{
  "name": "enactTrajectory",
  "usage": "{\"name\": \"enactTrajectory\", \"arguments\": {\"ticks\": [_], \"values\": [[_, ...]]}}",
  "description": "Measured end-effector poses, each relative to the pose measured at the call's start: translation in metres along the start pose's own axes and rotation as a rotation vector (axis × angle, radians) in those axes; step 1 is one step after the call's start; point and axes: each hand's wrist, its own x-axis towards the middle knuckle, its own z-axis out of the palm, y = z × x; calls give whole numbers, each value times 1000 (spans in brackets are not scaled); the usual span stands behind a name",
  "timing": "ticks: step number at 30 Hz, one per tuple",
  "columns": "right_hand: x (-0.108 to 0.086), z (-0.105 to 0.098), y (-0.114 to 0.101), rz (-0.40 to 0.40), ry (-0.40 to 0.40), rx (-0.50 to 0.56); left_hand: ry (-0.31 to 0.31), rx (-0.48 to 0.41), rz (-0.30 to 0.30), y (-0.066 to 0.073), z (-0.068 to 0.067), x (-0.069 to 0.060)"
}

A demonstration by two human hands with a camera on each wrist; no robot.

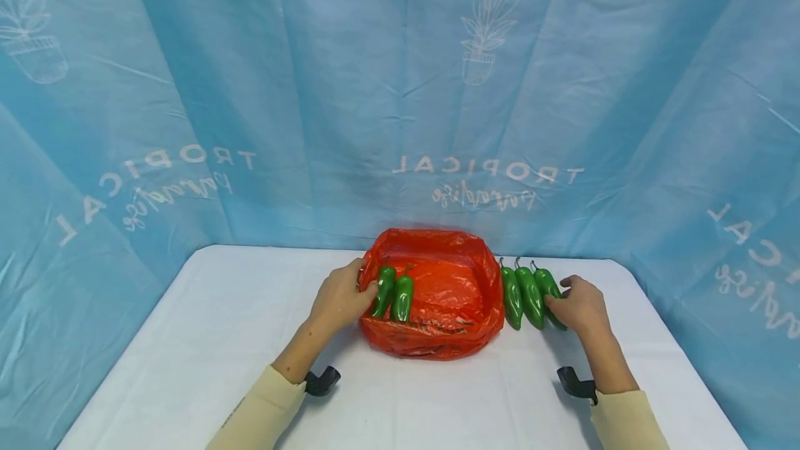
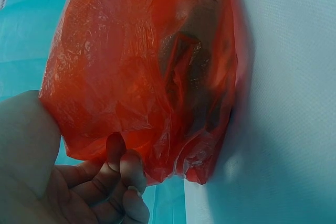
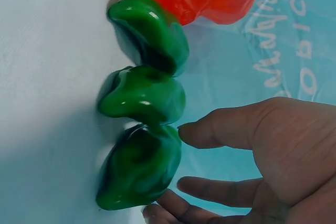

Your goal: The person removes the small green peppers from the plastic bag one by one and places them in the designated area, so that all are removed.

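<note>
A red plastic bag (image 1: 431,349) stands wide-mouthed on the table, its rim spread. Inside it, on the left, lie two green peppers (image 1: 403,298). My left hand (image 1: 342,297) grips the bag's left rim, thumb on the inner side; in the left wrist view its curled fingers (image 2: 97,187) show against the outer side. Right of the bag, three green peppers lie side by side: a near one (image 1: 512,295), a middle one (image 1: 530,296) and a right one (image 1: 546,285). My right hand (image 1: 582,304) is at the right pepper, thumb and fingers apart around it, thumb tip at its edge.
A white-covered table (image 1: 437,408) lies under everything. Blue printed curtains (image 1: 350,103) hang behind it and at both sides. Each wrist wears a black camera mount, such as the left mount (image 1: 322,381).
</note>
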Motion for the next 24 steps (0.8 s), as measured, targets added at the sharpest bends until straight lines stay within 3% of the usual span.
{"name": "enactTrajectory", "arguments": {"ticks": [13,24], "values": [[-9,-7,-18,-74,89,-1,6,13,1,1,-1,0],[-24,-11,-39,-127,99,44,4,3,4,-1,0,0]]}}
